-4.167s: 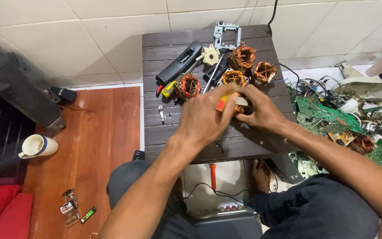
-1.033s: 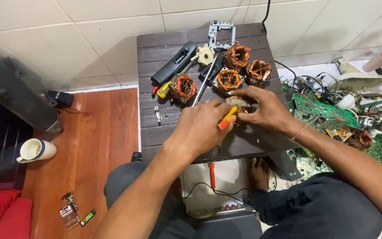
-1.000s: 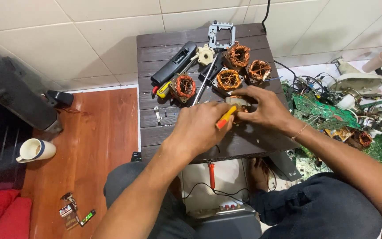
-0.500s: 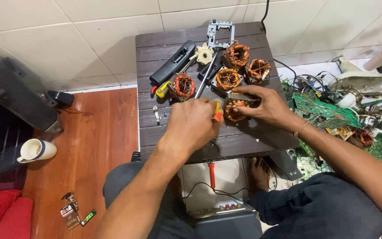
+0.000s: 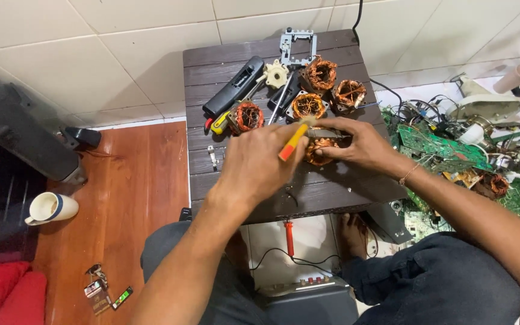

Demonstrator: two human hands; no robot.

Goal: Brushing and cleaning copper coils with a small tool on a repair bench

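Your left hand (image 5: pixel 259 162) is closed around an orange-and-yellow handled screwdriver (image 5: pixel 293 141), fingers curled tight on the handle, which slants up to the right with its pale end near your right fingertips. Your right hand (image 5: pixel 356 144) pinches a round copper-wound motor stator (image 5: pixel 319 149) from the right, thumb below and fingers across its top edge. The stator sits on the dark brown slatted wooden table (image 5: pixel 332 192), at about the middle of the top, between your two hands. The screwdriver's tip is hidden, so whether it touches the stator cannot be told.

Behind your hands on the same table lie four more copper-wound stators: one with a red core (image 5: pixel 248 115) at the left, one (image 5: pixel 307 105) just behind the held one, one (image 5: pixel 320 73) near the far edge and one (image 5: pixel 349 93) at the right. A long black plastic housing (image 5: pixel 234 85) lies tilted at the far left, a cream plastic gear-shaped piece (image 5: pixel 275 74) beside it, and a grey metal frame (image 5: pixel 297 47) at the far edge.

To your right, on the floor, green circuit boards with tangled wires (image 5: pixel 446 141) are heaped. At the left, on the reddish wooden floor (image 5: pixel 145 174), stands a white mug with a dark band (image 5: pixel 49 207).
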